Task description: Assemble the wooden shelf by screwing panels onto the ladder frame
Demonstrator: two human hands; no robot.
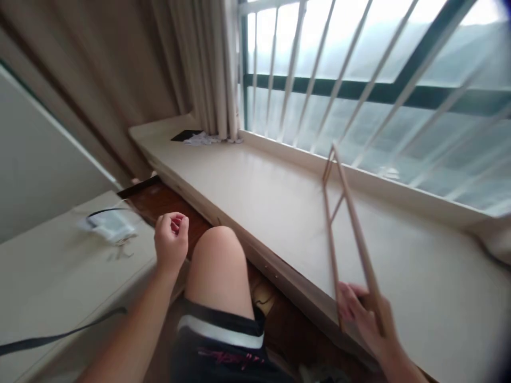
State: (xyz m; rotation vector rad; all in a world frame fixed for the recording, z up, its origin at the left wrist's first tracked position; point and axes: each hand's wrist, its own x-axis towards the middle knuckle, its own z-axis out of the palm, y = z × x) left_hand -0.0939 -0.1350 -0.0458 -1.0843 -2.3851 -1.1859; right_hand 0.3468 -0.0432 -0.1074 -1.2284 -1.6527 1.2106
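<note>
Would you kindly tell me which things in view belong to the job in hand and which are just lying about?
Apparently part of the job:
brown frame, held in the right hand

Just lying about:
dark flat item and white crumpled item, on the window ledge
whitish bundle and dark strap, on the pale surface at left

Near-black shorts point(207, 367) fill the lower centre of the frame, with a broad white band point(221, 333) just inside the dark hem point(219, 314) and pinkish-red script point(233, 358) too blurred to read; the left hand point(171, 242), right hand point(361, 316), left forearm point(139, 319), right forearm point(395, 361) and rounded knee point(219, 250) are bare
</note>
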